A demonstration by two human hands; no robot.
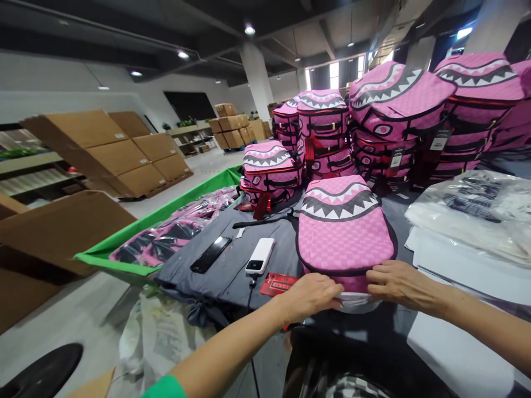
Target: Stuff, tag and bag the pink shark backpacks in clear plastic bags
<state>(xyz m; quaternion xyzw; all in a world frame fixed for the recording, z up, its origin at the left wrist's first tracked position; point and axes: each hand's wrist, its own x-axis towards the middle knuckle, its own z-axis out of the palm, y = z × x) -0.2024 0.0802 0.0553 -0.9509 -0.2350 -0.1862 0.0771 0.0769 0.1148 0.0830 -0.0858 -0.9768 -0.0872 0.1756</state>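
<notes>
A pink checkered backpack [342, 229] with a shark-teeth print lies flat on the grey cloth-covered table [228, 271] in front of me. My left hand [312, 297] and my right hand [396, 283] both grip its near bottom edge, fingers curled over it. A bit of clear plastic wrap [357, 301] shows under that edge, between my hands. A red hang tag [277, 284] lies just left of my left hand.
Stacks of the same pink backpacks [390, 121] fill the table's back. A white power bank [260, 256] and a black phone [210, 254] lie at left. Folded plastic bags [473, 215] sit at right. A green bin [136, 265] of bagged backpacks and cardboard boxes [116, 155] stand left.
</notes>
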